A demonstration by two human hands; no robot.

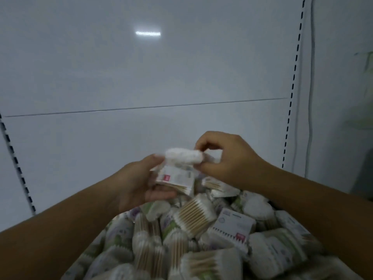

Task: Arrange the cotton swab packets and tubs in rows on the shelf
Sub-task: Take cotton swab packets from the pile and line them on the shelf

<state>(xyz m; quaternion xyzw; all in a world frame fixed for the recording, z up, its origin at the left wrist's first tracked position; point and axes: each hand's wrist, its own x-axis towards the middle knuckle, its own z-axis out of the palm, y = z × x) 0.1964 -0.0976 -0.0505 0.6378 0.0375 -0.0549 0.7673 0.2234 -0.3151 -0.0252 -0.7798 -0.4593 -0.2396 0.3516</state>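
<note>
Our left hand (pixel 139 184) holds a stack of clear plastic cotton swab packets (pixel 175 179) while our right hand (pixel 224 156) pinches a white packet (pixel 182 156) on top, likely batching them.

A heap of cotton swab packets (pixel 201 239) fills the lower middle and blocks any low path there. Just above its far edge the left hand (pixel 139 184) grips a labelled packet (pixel 175 176), and the right hand (pixel 228 156) pinches a white packet (pixel 183 156). The two hands almost touch. Above them the space is open up to the white back panel (pixel 141 77). A left slotted upright (pixel 18 168) and a right slotted upright (pixel 292 87) bound the bay. Bare white surface lies between the left slotted upright and the heap.
</note>
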